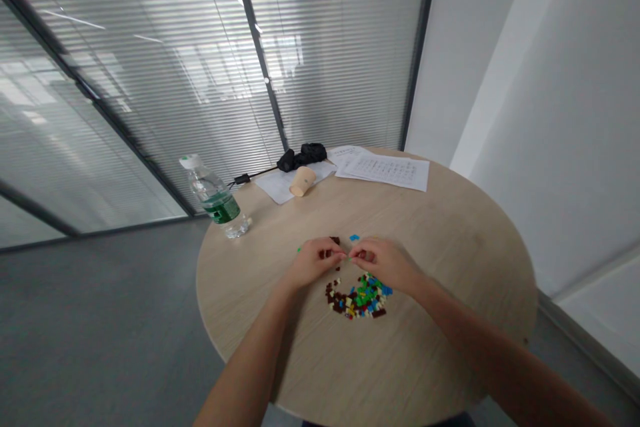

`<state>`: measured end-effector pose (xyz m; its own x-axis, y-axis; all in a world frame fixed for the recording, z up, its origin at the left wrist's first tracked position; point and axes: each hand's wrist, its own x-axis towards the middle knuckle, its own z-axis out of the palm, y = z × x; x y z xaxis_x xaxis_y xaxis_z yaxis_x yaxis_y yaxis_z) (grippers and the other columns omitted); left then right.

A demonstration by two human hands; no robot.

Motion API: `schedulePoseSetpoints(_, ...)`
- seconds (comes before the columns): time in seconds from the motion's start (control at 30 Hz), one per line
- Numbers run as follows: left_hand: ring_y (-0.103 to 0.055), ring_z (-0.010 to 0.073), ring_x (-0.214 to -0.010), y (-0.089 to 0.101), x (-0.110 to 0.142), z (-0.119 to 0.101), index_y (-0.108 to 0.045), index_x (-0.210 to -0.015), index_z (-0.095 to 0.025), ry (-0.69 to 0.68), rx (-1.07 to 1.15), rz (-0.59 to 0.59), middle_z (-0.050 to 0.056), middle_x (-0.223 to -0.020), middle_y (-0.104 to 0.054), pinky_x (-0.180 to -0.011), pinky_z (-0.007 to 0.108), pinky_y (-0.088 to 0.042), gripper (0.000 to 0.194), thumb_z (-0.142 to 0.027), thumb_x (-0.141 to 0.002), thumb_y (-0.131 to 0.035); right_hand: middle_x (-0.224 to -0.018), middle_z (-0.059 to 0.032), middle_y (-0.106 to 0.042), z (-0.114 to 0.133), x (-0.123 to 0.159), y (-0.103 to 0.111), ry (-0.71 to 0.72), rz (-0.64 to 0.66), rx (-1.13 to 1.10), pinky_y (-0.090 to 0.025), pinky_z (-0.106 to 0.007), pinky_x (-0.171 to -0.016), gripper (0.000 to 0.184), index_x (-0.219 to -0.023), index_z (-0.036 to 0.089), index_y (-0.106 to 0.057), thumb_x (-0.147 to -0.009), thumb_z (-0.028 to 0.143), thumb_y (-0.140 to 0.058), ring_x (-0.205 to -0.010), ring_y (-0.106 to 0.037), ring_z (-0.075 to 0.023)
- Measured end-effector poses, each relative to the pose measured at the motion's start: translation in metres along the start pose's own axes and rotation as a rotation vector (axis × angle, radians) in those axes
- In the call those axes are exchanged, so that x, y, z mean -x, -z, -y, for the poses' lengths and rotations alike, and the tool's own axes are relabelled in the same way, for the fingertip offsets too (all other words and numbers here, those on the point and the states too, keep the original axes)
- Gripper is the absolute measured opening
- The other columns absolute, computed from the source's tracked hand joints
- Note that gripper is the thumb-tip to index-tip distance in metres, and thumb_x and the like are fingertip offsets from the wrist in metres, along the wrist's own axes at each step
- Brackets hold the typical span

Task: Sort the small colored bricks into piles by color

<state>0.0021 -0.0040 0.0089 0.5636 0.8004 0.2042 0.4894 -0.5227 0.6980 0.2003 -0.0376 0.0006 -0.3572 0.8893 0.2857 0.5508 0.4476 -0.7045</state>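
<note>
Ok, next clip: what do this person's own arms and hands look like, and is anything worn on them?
The bare left hand and bare right hand wear no gloves. The left forearm and right forearm show no sleeves, watch or band within view. Any ring would be too small to tell.

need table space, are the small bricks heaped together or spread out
Heaped: most of the plastic bricks sit in one pile on the round table, below the left hand and right hand; a few lie apart.

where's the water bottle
In the head view, the water bottle stands near the left edge of the round wooden table, left of the person's left hand and the pile of small coloured bricks, with a beige cup to its upper right.
</note>
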Motion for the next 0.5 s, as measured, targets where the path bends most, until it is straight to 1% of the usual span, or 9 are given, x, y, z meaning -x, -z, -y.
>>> schedulePoseSetpoints(0.07,-0.054,0.0111,-0.066,-0.003,0.0,-0.001,-0.07,-0.079,-0.015,-0.006,0.025,0.016,0.001,-0.071,-0.063,-0.063,0.021,-0.04,0.014,-0.025,-0.08,-0.062,-0.08,-0.0012,-0.068,0.002,0.0,0.001,-0.029,-0.011,-0.03,-0.043,-0.022,-0.063,0.008,-0.082,0.02,-0.069,-0.081,0.02,-0.061,-0.068,-0.058,-0.0119)
schedulePoseSetpoints(0.23,-0.054,0.0111,-0.067,-0.006,-0.001,-0.002,-0.069,-0.076,-0.015,-0.025,0.051,-0.025,0.001,-0.071,-0.062,-0.064,0.021,-0.04,0.011,-0.024,-0.077,-0.065,-0.072,0.0004,-0.067,0.004,0.0,-0.001,-0.118,-0.008,-0.108,-0.04,-0.021,-0.057,0.008,-0.08,0.02,-0.068,-0.08,0.021,-0.06,-0.063,-0.057,-0.0113)
schedulePoseSetpoints(0.37,-0.055,0.0113,-0.067,-0.002,0.0,-0.004,-0.069,-0.074,-0.015,-0.009,0.023,-0.025,0.001,-0.071,-0.063,-0.064,0.021,-0.041,0.01,-0.022,-0.077,-0.062,-0.072,0.0007,-0.067,0.003,0.0,-0.002,-0.127,-0.004,-0.119,-0.04,-0.021,-0.057,0.009,-0.08,0.02,-0.068,-0.08,0.022,-0.059,-0.061,-0.057,-0.0113)
schedulePoseSetpoints(0.43,-0.056,0.0121,-0.069,0.005,0.0,0.0,-0.069,-0.074,-0.016,0.035,-0.038,-0.07,0.002,-0.073,-0.065,-0.065,0.022,-0.041,0.011,-0.022,-0.078,-0.061,-0.075,0.0005,-0.068,0.003,0.0,-0.002,-0.12,-0.025,-0.128,-0.041,-0.021,-0.058,0.01,-0.083,0.02,-0.068,-0.081,0.023,-0.058,-0.062,-0.057,-0.0113)
schedulePoseSetpoints(0.5,-0.057,0.0134,-0.07,0.015,0.002,0.007,-0.068,-0.076,-0.017,0.112,-0.135,-0.193,0.003,-0.076,-0.067,-0.067,0.024,-0.042,0.013,-0.023,-0.079,-0.058,-0.077,-0.0001,-0.069,0.002,0.001,-0.001,-0.126,-0.046,-0.123,-0.043,-0.022,-0.06,0.011,-0.085,0.02,-0.068,-0.081,0.023,-0.059,-0.063,-0.058,-0.0115)
